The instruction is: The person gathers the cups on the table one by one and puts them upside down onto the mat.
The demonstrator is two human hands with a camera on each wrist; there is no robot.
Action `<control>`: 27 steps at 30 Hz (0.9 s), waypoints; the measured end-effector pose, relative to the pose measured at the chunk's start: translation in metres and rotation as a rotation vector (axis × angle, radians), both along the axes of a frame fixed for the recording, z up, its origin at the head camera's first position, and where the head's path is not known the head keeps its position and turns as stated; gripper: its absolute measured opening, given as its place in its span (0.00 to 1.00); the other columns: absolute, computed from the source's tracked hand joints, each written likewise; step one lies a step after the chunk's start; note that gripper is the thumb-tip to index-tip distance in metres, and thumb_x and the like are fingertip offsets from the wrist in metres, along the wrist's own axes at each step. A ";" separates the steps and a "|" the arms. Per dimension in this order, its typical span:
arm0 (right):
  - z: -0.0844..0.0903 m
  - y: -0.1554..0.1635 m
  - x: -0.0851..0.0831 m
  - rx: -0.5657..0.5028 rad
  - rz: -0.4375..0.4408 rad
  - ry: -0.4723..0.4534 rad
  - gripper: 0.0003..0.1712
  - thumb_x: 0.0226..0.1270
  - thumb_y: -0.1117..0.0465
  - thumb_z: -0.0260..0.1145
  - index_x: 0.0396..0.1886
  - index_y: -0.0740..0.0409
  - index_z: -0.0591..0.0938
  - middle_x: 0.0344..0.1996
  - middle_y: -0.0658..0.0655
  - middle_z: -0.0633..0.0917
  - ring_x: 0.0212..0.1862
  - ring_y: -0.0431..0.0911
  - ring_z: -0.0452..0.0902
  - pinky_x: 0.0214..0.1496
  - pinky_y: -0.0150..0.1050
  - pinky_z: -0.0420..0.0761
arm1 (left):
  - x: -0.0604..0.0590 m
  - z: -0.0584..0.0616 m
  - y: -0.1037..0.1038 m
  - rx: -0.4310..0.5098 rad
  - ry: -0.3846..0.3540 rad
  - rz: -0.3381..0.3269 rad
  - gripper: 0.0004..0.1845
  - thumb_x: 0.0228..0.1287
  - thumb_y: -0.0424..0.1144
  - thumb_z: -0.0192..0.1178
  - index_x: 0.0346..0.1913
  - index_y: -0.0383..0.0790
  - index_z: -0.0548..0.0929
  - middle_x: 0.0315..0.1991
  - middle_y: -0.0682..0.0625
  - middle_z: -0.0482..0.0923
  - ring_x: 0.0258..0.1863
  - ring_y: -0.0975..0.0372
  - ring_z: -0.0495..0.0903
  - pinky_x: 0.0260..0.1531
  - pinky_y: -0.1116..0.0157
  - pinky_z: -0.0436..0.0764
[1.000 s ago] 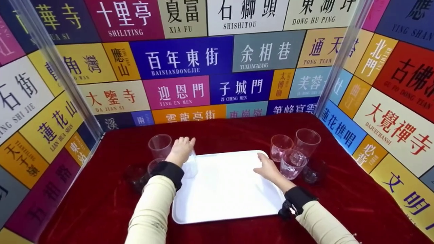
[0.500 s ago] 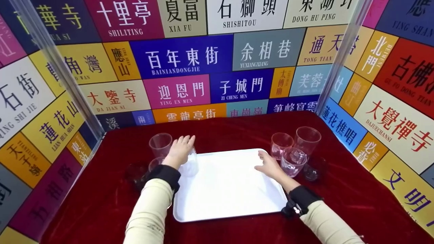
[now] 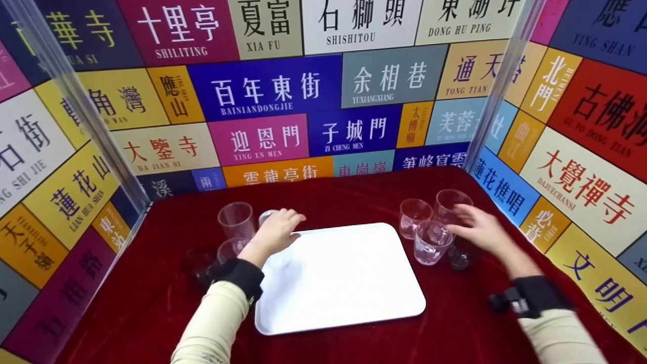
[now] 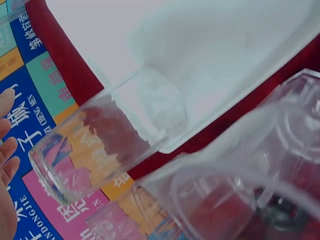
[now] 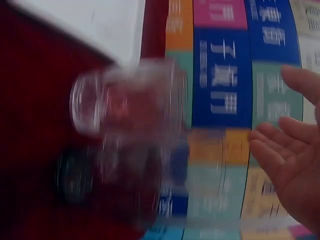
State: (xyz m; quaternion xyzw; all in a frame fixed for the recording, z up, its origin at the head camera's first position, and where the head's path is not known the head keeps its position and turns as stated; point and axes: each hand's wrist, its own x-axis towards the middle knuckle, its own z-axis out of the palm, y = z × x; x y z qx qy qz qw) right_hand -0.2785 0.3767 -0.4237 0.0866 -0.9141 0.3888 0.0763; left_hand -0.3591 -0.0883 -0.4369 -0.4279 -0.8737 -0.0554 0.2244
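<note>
Your left hand (image 3: 275, 233) sits over a clear cup (image 3: 279, 259) standing at the near-left corner area of the white tray (image 3: 343, 283). In the left wrist view that cup (image 4: 107, 145) rests on the tray's edge (image 4: 225, 55) and your fingertips (image 4: 7, 160) lie straight and apart from the glass, so the hand looks relaxed rather than gripping; whether it brushes the rim I cannot tell. Just left of it on the red cloth (image 3: 151, 303) stand a tall clear cup (image 3: 236, 220) and a lower cup (image 3: 230, 248), with a dark cup (image 3: 198, 260) beyond. Your right hand (image 3: 480, 230) reaches with fingers spread and straight toward the cluster right of the tray, its tips near the tall right cup (image 3: 452, 205). The right wrist view is blurred, showing open fingers (image 5: 280, 145) apart from a cup (image 5: 125, 102)
</note>
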 end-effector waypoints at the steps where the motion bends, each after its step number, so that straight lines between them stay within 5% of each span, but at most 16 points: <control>1: 0.000 0.012 0.004 0.051 -0.001 -0.043 0.43 0.56 0.57 0.67 0.63 0.78 0.58 0.58 0.78 0.66 0.59 0.69 0.63 0.60 0.58 0.64 | 0.001 -0.002 0.001 -0.004 0.004 -0.018 0.19 0.49 0.36 0.67 0.45 0.37 0.77 0.37 0.46 0.77 0.37 0.53 0.75 0.40 0.59 0.75; 7: -0.012 0.052 0.023 0.284 0.032 -0.301 0.58 0.49 0.47 0.70 0.63 0.83 0.50 0.58 0.82 0.61 0.60 0.72 0.57 0.60 0.62 0.61 | 0.003 -0.010 0.005 0.001 -0.018 -0.068 0.18 0.49 0.34 0.68 0.45 0.37 0.78 0.37 0.46 0.78 0.37 0.54 0.76 0.41 0.61 0.76; 11: -0.029 0.058 0.025 0.284 0.039 -0.374 0.56 0.47 0.50 0.72 0.60 0.84 0.53 0.54 0.82 0.66 0.57 0.71 0.62 0.58 0.60 0.65 | 0.006 -0.013 0.012 0.011 -0.040 -0.086 0.17 0.50 0.33 0.67 0.45 0.38 0.79 0.36 0.46 0.78 0.36 0.54 0.76 0.40 0.61 0.77; 21: -0.054 0.056 0.015 0.223 -0.064 -0.342 0.54 0.47 0.53 0.73 0.57 0.85 0.53 0.50 0.83 0.69 0.53 0.70 0.67 0.55 0.58 0.68 | 0.014 -0.014 0.015 -0.009 -0.039 -0.080 0.17 0.52 0.34 0.65 0.46 0.39 0.78 0.36 0.48 0.77 0.36 0.55 0.75 0.39 0.62 0.76; 27: -0.066 0.058 0.008 0.216 -0.064 -0.319 0.45 0.46 0.53 0.73 0.52 0.82 0.63 0.43 0.76 0.76 0.45 0.62 0.73 0.49 0.55 0.72 | 0.014 -0.014 0.015 -0.016 -0.024 -0.076 0.17 0.52 0.35 0.65 0.46 0.39 0.78 0.37 0.48 0.78 0.37 0.55 0.76 0.40 0.62 0.76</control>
